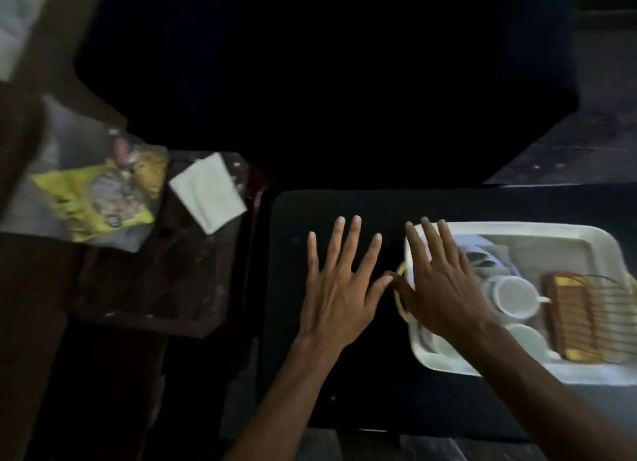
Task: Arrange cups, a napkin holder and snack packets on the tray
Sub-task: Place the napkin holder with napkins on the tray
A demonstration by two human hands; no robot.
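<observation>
The white tray (517, 227) lies on the dark table (344, 391), and its near-left end sits under the right hand (444, 288). That hand is spread flat, fingers straight and apart, gripping nothing; its fingertips reach over the tray's far-left corner. Whether the palm presses on the rim or hovers above it cannot be told. A yellow handle (401, 305) on the tray's end shows just beside the right thumb.

Just past the right hand's knuckles, inside the tray, stands a white cup (513, 297) with its mouth up, and a second white cup (527, 336) sits beside the right wrist. Further right of the cups is the wooden and wire napkin holder (568, 319). Beyond the right fingers lies a pale bluish item (482, 250), too blurred to name.

The left hand (339, 288) is just left of the right one, thumbs nearly meeting. It is also flat and splayed over the bare table, holding nothing.

Well to the left of the left hand, a brown side table (155, 288) carries a stack of white napkins (208, 191) and, further left, yellow-green snack packets (100, 198).
</observation>
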